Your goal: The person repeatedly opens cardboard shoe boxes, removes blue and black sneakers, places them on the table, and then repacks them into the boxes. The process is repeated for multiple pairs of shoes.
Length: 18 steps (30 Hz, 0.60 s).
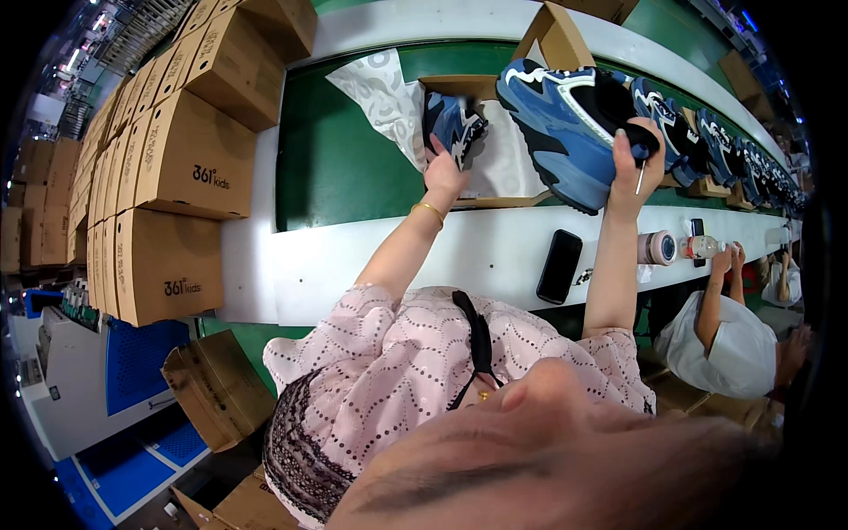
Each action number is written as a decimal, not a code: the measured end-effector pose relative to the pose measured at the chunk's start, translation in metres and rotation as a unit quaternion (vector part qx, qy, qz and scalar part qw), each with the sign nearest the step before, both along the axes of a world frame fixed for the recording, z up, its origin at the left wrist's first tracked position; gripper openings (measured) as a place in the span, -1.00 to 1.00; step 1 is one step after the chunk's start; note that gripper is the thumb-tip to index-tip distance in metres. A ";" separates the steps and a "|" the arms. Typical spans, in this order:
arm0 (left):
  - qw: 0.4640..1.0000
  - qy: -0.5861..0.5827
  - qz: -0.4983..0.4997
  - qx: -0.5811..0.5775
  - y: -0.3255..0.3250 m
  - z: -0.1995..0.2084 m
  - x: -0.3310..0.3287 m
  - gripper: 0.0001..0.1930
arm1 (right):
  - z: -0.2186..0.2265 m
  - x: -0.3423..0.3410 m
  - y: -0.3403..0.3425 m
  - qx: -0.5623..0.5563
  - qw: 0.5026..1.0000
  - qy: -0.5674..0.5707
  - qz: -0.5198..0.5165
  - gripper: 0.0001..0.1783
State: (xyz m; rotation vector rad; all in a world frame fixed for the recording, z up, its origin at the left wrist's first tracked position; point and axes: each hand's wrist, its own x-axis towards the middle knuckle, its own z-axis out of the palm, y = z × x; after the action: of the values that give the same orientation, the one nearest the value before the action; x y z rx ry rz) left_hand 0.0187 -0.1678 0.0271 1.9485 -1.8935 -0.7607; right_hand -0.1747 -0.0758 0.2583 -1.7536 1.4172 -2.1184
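My right hand (638, 163) grips a blue, black and white sneaker (561, 115) by its heel, held up above the green belt. A thin white stick shows by its fingers. Left of it, my left hand (446, 174) is closed on a second blue sneaker (450, 124), which lies at the left end of an open shoebox (502, 201). White paper (495, 163) lines that box, and a patterned sheet of wrapping paper (384, 102) spreads out over its left side onto the belt.
Stacked brown shoeboxes (190, 163) rise at the left. A black phone (559, 267) and a pink-lidded cup (656, 248) stand on the white table edge (371, 247). More sneakers (720, 146) line the belt at right, where a co-worker in white (720, 349) sits.
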 end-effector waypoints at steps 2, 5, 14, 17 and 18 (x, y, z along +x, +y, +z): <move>0.997 -0.070 0.004 0.028 -0.006 -0.001 -0.005 0.04 | 0.003 0.001 0.007 0.018 0.996 -0.082 0.008 -0.81; 0.999 0.006 0.029 0.031 -0.015 0.008 -0.002 0.01 | -0.010 -0.015 0.003 0.010 0.992 -0.129 -0.004 -0.81; 0.655 0.628 -0.266 0.326 0.033 0.056 0.120 0.05 | -0.020 -0.047 0.006 -0.018 0.917 -0.399 -0.005 -0.61; 0.657 0.508 -0.376 0.411 0.056 0.043 0.158 -0.05 | -0.017 -0.057 0.007 0.020 0.904 -0.424 0.052 -0.58; 0.695 0.426 -0.363 0.451 0.049 0.041 0.163 -0.07 | -0.015 -0.057 0.013 0.021 0.895 -0.445 0.027 -0.53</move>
State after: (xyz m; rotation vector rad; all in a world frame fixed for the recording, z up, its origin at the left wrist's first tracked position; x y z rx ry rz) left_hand 0.1822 -0.1185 0.0680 0.6065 -1.6440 -2.6341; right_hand -0.2318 -0.0632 0.2432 -0.5815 1.0812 -2.3196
